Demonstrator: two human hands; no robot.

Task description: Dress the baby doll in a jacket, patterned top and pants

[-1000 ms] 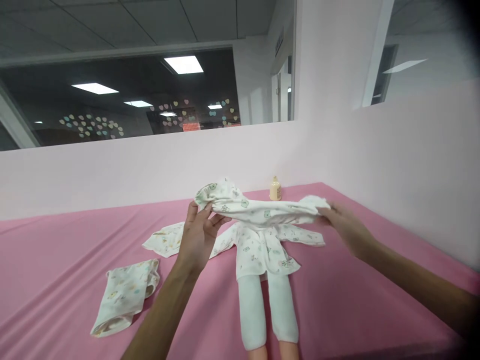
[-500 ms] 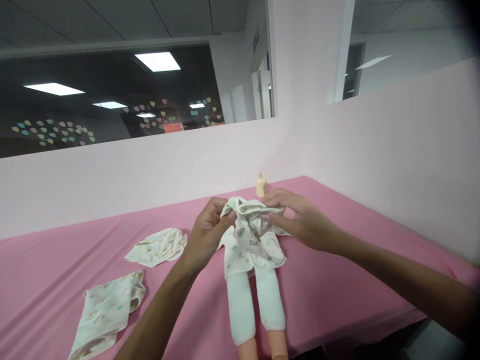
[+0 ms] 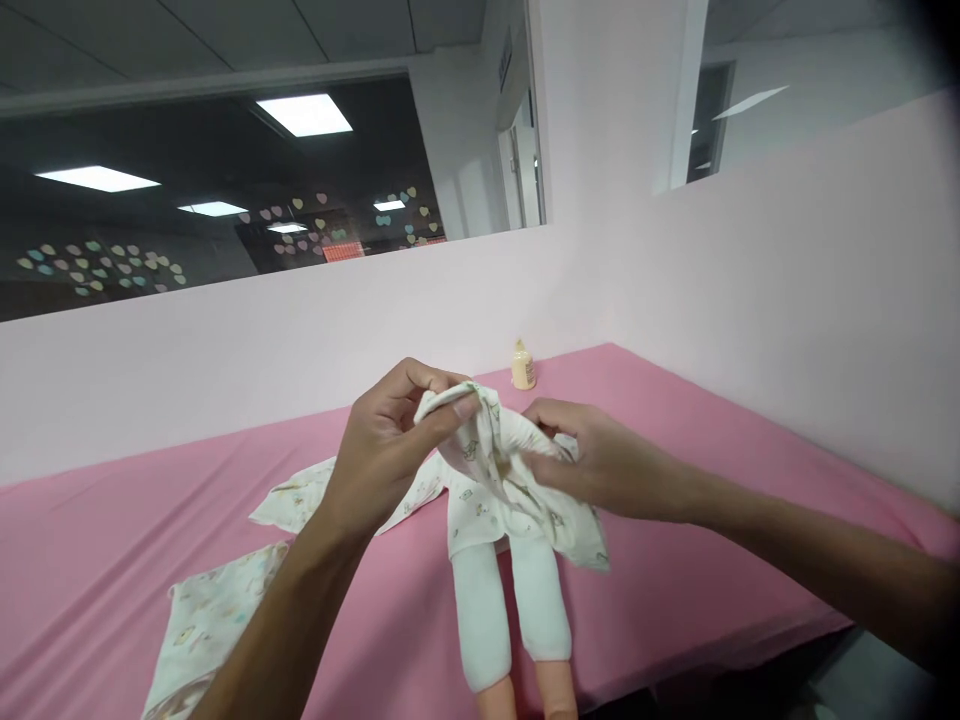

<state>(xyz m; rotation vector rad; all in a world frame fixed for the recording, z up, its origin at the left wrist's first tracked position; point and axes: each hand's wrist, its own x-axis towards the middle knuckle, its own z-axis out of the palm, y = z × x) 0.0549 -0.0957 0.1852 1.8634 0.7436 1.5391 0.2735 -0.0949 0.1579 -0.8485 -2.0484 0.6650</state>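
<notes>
White printed garment, held clear of the pink cover, bunched between left hand and right hand, above the printed top on the doll. Looks thin, soft and limp, so probably very light, with little stiffness for keeping a shape; likely to sag and fold over wherever left without support. Seems neither fragile nor especially slippery, though apt to twist into its own folds. Best taken by doubled edges or seams, between thumb and fingertips, rather than by one loose layer. Left hand pinching the upper edge, thumb on top; right hand curled, thumb and fingers closed about the gathered middle, exact fingertip contact hard to tell. As for containers, just one to note: cream-coloured bottle, upright near the wall, well apart from the folded cloth and the farther cloth, both partly hidden. Contents of the bottle impossible to tell.
</notes>
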